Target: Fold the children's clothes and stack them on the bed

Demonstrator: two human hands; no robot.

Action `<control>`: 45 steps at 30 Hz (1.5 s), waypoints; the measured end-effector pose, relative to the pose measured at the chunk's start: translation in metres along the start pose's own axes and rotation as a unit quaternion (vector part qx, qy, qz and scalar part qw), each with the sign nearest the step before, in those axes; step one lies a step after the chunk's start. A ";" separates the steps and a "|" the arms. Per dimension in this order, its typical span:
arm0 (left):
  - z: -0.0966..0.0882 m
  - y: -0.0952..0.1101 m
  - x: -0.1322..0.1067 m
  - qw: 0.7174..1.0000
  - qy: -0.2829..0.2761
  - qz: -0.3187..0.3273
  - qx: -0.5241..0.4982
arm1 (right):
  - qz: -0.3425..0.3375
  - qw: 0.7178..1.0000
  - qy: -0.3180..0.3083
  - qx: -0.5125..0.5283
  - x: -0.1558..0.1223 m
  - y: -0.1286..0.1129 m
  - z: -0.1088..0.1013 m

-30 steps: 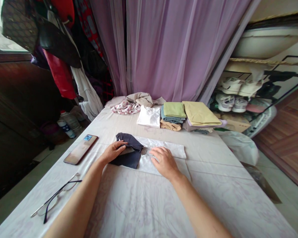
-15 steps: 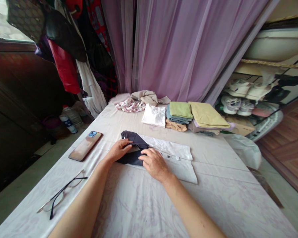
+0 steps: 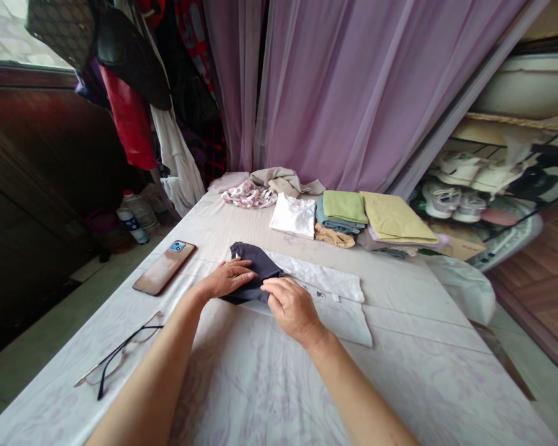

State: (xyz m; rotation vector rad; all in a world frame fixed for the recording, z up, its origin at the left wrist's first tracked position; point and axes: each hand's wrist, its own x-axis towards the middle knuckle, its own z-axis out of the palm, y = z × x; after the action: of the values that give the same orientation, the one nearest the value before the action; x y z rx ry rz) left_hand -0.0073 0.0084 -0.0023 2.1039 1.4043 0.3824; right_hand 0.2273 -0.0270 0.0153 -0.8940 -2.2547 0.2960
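A: What moved?
B: The right hand (image 3: 291,308) has slid left off the white cloth (image 3: 339,287) and now sits on the dark cloth (image 3: 255,265), which looks bunched tighter.

A: Where's the dark cloth?
B: Between the hands, on the left end of the white cloth. The white cloth's long axis runs crosswise on the sheet (image 3: 255,396). The dark cloth is too bunched to call an axis.

A: Grip?
B: The left hand (image 3: 225,279) lies flat over the dark cloth, fingers extended, not clenched. The right hand curls onto its lower edge; pinching or just pressing, can't tell.

A: Nearby?
B: Phone (image 3: 164,267) and glasses (image 3: 121,353) to the left, folded clothes (image 3: 353,217) ahead.
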 end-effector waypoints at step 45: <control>-0.008 0.008 -0.012 0.875 0.038 -0.112 -0.469 | 0.232 0.882 -0.240 0.333 0.045 0.061 -0.008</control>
State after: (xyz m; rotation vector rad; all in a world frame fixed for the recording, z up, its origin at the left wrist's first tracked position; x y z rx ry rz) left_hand -0.0099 -0.0024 0.0096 1.1292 1.1329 0.8502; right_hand 0.2407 0.0476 0.0180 -1.0254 -2.0583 1.5563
